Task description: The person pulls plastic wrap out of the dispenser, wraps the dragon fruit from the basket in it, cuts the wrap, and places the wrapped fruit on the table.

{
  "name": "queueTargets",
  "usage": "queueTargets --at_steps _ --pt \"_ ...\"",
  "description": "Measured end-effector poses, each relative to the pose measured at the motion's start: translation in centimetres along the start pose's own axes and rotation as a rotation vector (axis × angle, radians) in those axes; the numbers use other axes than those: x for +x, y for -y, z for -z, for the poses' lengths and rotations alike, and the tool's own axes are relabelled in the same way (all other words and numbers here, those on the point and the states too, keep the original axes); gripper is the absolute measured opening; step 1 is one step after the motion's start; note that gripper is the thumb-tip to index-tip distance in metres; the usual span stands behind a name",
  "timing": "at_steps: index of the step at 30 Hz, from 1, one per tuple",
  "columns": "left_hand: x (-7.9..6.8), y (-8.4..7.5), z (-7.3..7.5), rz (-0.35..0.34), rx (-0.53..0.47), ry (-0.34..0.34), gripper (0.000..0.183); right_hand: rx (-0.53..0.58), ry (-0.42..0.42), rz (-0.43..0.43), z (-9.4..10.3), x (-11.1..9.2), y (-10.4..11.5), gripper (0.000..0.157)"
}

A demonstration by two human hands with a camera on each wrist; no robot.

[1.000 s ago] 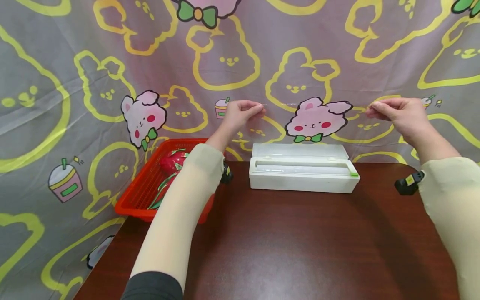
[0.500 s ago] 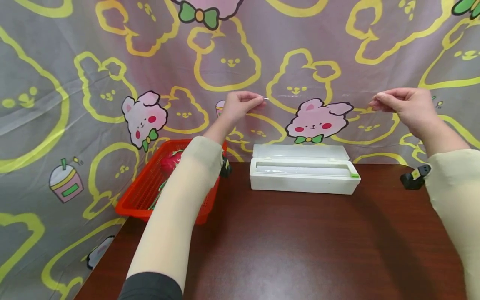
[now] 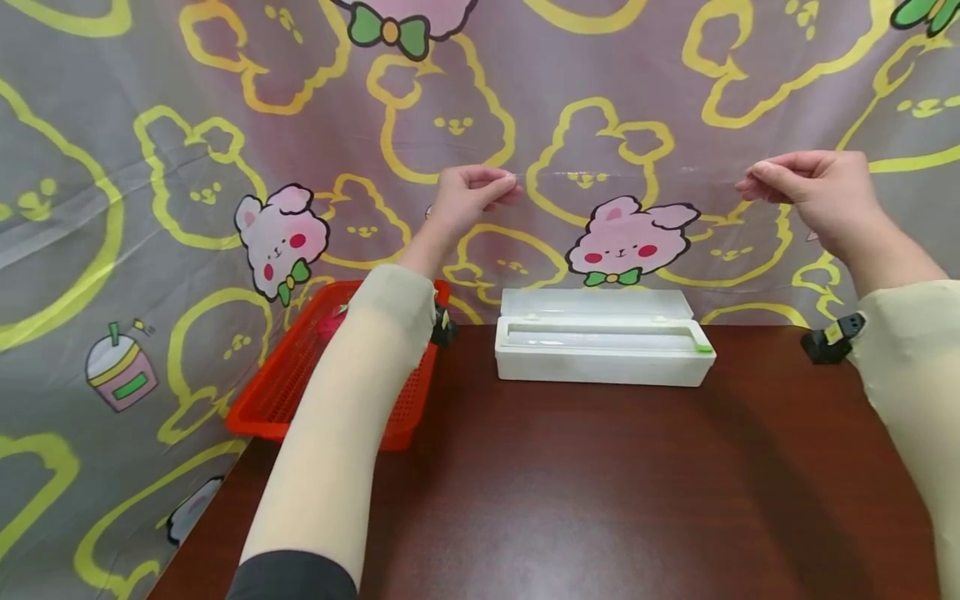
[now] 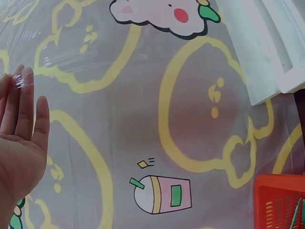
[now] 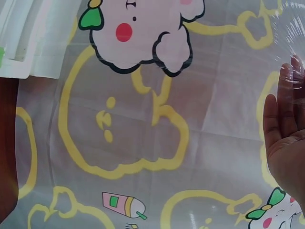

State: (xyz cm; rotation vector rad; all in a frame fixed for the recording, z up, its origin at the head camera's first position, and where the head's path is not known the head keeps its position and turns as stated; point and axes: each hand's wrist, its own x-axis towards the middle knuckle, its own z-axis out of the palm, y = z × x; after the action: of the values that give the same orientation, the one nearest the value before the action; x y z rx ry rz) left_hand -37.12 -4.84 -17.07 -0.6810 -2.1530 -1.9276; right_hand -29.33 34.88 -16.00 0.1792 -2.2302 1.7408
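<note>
We observe a printed cloth (image 3: 660, 58) with rabbits and drink cups forming the backdrop behind and to the left of the work area. In front of it we have the dark brown desk (image 3: 585, 475). We locate the clear film (image 5: 293, 33) above the desk, spanning the gap between the two hands; its upper edge shows as a faint bright line, and we cannot tell how far down it reaches. The left sleeve (image 3: 337, 442) crosses in front of the red basket (image 3: 408, 404), which sits at the desk's left side. Near the rear edge, below the film, we find the white box (image 3: 600, 367), its lid raised at the back and a long slot exposed on top. The left hand (image 3: 470, 195) pinches the film between thumb and fingertips, and the right hand (image 3: 816, 187) pinches it likewise at the opposite end; both are closed at the tips. Inside the basket we see part of a red fruit (image 3: 330, 322). At the box's right end we note a green tab (image 3: 702, 349).
</note>
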Motion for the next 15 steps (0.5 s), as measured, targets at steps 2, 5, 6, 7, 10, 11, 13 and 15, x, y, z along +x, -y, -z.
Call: queueTargets --at_steps 2,5,6,7,10,11,13,15 --pt "0.2 -0.3 0.2 -0.006 0.007 -0.007 0.021 0.026 0.005 0.015 -0.1 0.1 0.2 0.016" --pt "0.4 -0.8 0.3 -0.004 0.015 -0.005 0.022 0.056 0.008 0.051 -0.1 0.3 0.5 0.017" --pt "0.5 -1.0 0.3 -0.008 0.013 -0.003 0.023 0.066 0.008 0.062 0.0 0.3 0.6 0.016" --pt "0.5 -1.3 0.3 -0.009 0.012 -0.002 0.023 0.081 0.01 0.073 0.0 0.4 0.6 0.015" --pt "0.7 -1.8 0.2 -0.016 0.006 0.004 0.025 0.154 0.016 0.107 0.0 0.5 0.8 0.012" --pt "0.7 -1.9 0.1 -0.015 0.001 0.005 0.025 0.182 0.017 0.114 0.1 0.6 0.8 0.011" --pt "0.9 -2.2 0.1 -0.018 0.006 0.003 0.024 0.208 0.015 0.131 0.1 0.8 1.0 0.01" --pt "1.1 -2.4 0.1 -0.01 0.009 -0.003 0.022 0.199 0.008 0.135 0.2 0.9 1.3 0.009"
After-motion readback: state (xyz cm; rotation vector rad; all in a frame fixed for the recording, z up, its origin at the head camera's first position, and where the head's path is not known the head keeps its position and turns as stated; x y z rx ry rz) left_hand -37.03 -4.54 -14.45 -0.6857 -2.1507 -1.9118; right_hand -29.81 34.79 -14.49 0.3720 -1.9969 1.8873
